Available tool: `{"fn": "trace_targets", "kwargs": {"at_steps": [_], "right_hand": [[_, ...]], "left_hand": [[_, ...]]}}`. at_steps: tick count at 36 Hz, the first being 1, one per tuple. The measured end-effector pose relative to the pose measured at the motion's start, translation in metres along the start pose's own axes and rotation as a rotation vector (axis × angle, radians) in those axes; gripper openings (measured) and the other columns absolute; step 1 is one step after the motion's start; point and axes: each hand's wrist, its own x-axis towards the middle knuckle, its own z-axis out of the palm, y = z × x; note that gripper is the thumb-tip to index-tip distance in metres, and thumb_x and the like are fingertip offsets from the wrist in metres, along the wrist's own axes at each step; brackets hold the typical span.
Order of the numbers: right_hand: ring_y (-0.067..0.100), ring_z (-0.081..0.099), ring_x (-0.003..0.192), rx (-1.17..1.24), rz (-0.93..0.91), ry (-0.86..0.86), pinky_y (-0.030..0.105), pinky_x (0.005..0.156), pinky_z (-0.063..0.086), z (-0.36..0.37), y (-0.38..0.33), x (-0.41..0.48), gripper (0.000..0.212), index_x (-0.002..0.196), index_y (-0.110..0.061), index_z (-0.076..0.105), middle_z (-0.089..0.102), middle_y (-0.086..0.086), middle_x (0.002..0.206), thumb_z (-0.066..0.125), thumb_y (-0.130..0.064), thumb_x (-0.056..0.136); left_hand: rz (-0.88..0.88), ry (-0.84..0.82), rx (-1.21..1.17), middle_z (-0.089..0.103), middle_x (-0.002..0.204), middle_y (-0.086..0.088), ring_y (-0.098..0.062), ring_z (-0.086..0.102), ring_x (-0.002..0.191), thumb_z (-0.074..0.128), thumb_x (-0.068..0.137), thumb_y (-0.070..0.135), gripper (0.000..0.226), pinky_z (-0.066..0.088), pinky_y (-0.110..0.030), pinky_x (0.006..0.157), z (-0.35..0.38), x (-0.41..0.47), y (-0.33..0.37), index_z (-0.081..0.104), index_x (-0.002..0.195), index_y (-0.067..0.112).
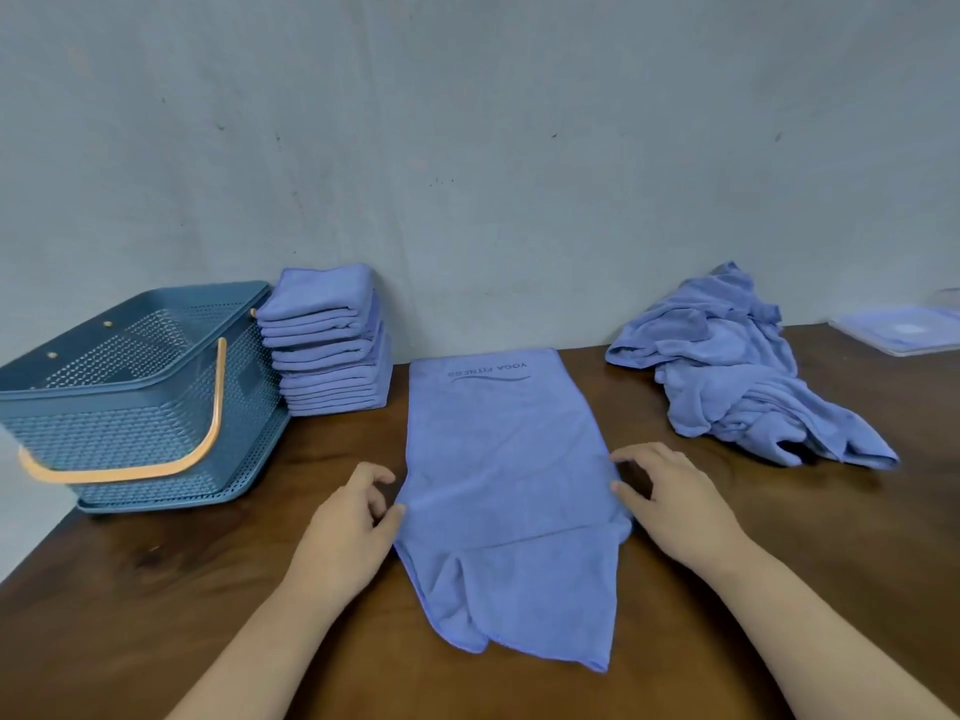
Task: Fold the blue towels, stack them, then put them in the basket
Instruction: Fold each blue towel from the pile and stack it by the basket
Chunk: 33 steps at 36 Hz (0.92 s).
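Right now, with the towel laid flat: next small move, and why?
Probably pinch both side edges and fold the rumpled near end toward the logo end: the left hand and right hand flank the towel mid-length, and it lies long.

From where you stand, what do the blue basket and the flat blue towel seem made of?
The blue perforated basket looks like moulded plastic, matte: rigid walls with a regular hole pattern. The flat blue printed towel looks like soft microfibre cloth, probably: fine nap, limp creases.
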Motion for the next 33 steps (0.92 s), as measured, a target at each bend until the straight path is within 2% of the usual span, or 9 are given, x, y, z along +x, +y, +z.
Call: {"fn": "trace_targets", "kwargs": {"at_steps": [4,7,11,14,17,20,23,28,33], "right_hand": [[0.011,0.055,0.11,0.025,0.016,0.029,0.037,0.092,0.049,-0.006,-0.006,-0.007,0.027,0.126,-0.041,0.063,0.06,-0.023,0.122,0.068,-0.037,0.099],[0.005,0.054,0.103,0.068,-0.062,0.073,0.036,0.089,0.05,-0.008,-0.009,-0.019,0.026,0.116,-0.041,0.066,0.06,-0.026,0.116,0.069,-0.021,0.099],[0.008,0.055,0.122,0.271,-0.194,-0.068,0.026,0.101,0.047,-0.02,-0.021,-0.048,0.05,0.111,-0.039,0.071,0.064,-0.026,0.123,0.064,0.005,0.087],[0.009,0.052,0.133,0.253,-0.246,-0.137,0.023,0.108,0.039,-0.029,-0.027,-0.064,0.05,0.123,-0.041,0.068,0.06,-0.031,0.131,0.072,-0.01,0.085],[0.0,0.052,0.128,0.153,-0.244,-0.123,0.02,0.102,0.04,-0.027,-0.029,-0.067,0.044,0.131,-0.044,0.062,0.055,-0.037,0.128,0.075,-0.034,0.091],[-0.001,0.055,0.116,0.137,-0.222,-0.085,0.017,0.084,0.041,-0.023,-0.031,-0.065,0.028,0.119,-0.044,0.067,0.06,-0.032,0.117,0.075,-0.033,0.095],[0.001,0.058,0.114,0.175,-0.205,-0.086,0.02,0.085,0.044,-0.026,-0.031,-0.064,0.014,0.109,-0.044,0.07,0.065,-0.028,0.11,0.066,-0.033,0.102],[0.011,0.063,0.101,0.467,-0.025,-0.073,0.028,0.087,0.05,-0.037,-0.032,-0.064,0.017,0.105,-0.038,0.069,0.068,-0.011,0.1,0.055,-0.029,0.109],[0.012,0.057,0.109,0.339,-0.072,-0.085,0.026,0.087,0.048,-0.035,-0.03,-0.063,0.023,0.105,-0.043,0.066,0.065,-0.018,0.105,0.062,-0.021,0.105]], "left_hand": [[0.086,0.056,0.103,0.055,0.098,0.02,-0.002,0.054,0.094,0.073,0.095,0.021,0.032,0.052,-0.033,0.082,-0.001,-0.01,0.003,0.056,0.114,0.041],[0.214,0.056,0.14,0.056,0.109,0.025,-0.002,0.052,0.104,0.071,0.094,0.011,0.035,0.05,-0.029,0.087,-0.007,-0.026,0.014,0.061,0.111,0.04],[0.317,-0.124,-0.03,0.064,0.12,0.019,-0.016,0.059,0.12,0.066,0.091,-0.005,0.05,0.046,-0.027,0.101,-0.018,-0.059,0.031,0.065,0.114,0.04],[0.327,-0.292,-0.087,0.065,0.131,0.016,-0.018,0.057,0.13,0.067,0.089,-0.001,0.054,0.042,-0.025,0.109,-0.024,-0.08,0.038,0.065,0.126,0.039],[0.352,-0.346,0.021,0.063,0.13,0.022,-0.012,0.058,0.127,0.072,0.089,0.02,0.049,0.045,-0.027,0.107,-0.021,-0.087,0.039,0.06,0.129,0.045],[0.373,-0.315,0.042,0.065,0.12,0.023,-0.011,0.061,0.117,0.074,0.094,0.03,0.03,0.05,-0.03,0.099,-0.018,-0.086,0.041,0.063,0.118,0.045],[0.4,-0.285,0.063,0.065,0.113,0.023,-0.011,0.062,0.113,0.068,0.102,0.035,0.011,0.052,-0.031,0.095,-0.017,-0.086,0.041,0.064,0.106,0.044],[0.341,-0.29,0.015,0.068,0.106,0.018,-0.013,0.064,0.107,0.067,0.104,0.032,0.012,0.053,-0.035,0.089,-0.022,-0.088,0.044,0.066,0.103,0.043],[0.375,-0.298,0.028,0.066,0.109,0.022,-0.012,0.064,0.107,0.072,0.099,0.027,0.021,0.053,-0.035,0.091,-0.025,-0.088,0.049,0.064,0.109,0.044]]}}
